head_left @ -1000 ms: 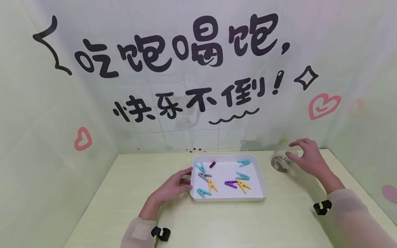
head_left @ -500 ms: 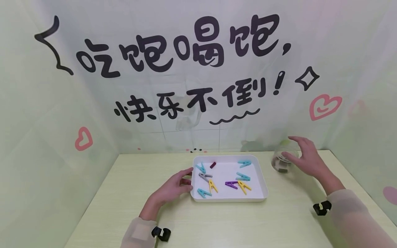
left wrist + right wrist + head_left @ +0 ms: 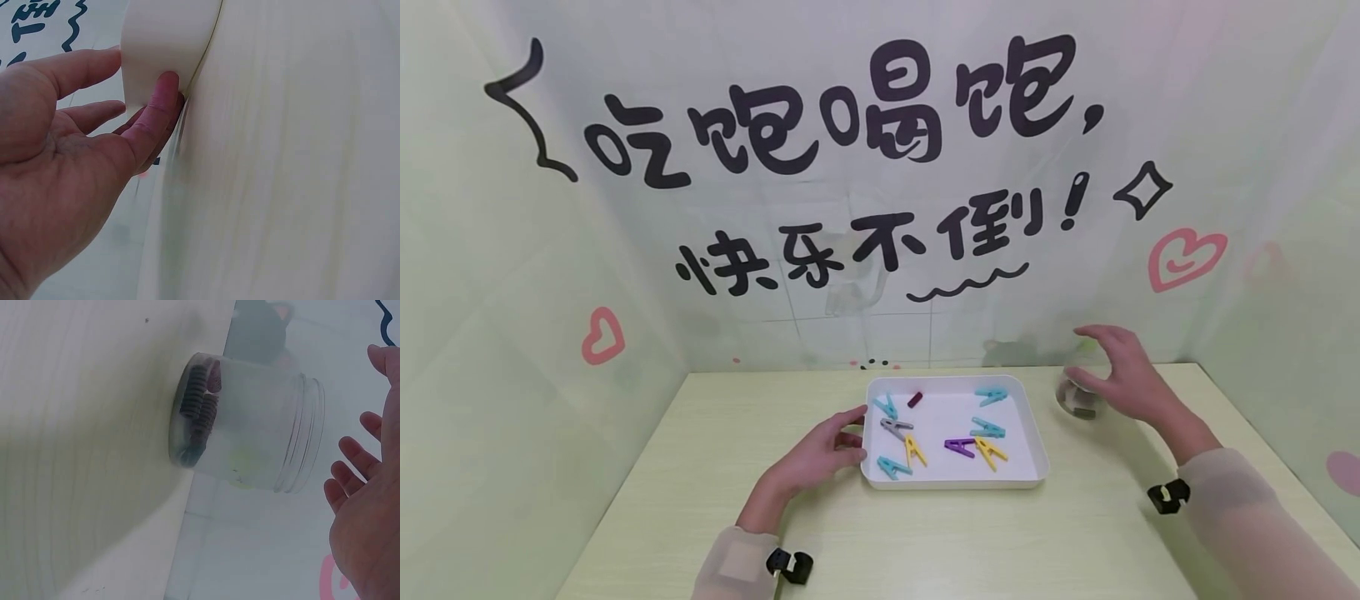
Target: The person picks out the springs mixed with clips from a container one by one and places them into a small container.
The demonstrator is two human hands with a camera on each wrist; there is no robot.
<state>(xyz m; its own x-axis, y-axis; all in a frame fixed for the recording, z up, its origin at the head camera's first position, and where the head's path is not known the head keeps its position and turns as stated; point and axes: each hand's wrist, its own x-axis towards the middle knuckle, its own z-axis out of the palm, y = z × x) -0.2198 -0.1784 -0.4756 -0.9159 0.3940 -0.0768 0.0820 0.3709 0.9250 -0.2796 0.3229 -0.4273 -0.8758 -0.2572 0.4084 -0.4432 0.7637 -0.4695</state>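
Observation:
A white rectangular tray (image 3: 934, 417) lies on the table. In it are several clothespins: teal ones, two yellow, a purple one (image 3: 958, 447) and a grey one (image 3: 895, 427), plus a small dark red piece (image 3: 915, 399). My left hand (image 3: 820, 450) touches the tray's left side with its fingertips; the left wrist view has them against the outer wall (image 3: 165, 37). A clear jar (image 3: 262, 425) without a lid stands at the back right, dark ribbed pieces (image 3: 201, 400) at its bottom. Over its mouth hovers my right hand (image 3: 1127, 375), fingers spread, holding nothing.
The pale wood-look table (image 3: 760, 400) meets a printed white curtain (image 3: 865, 333) at its back edge. Similar sheets hang at left and right, closing in the table's sides.
My right hand has shifted left and slightly up, further across the jar's top. The left hand and the tray's contents stay as they were.

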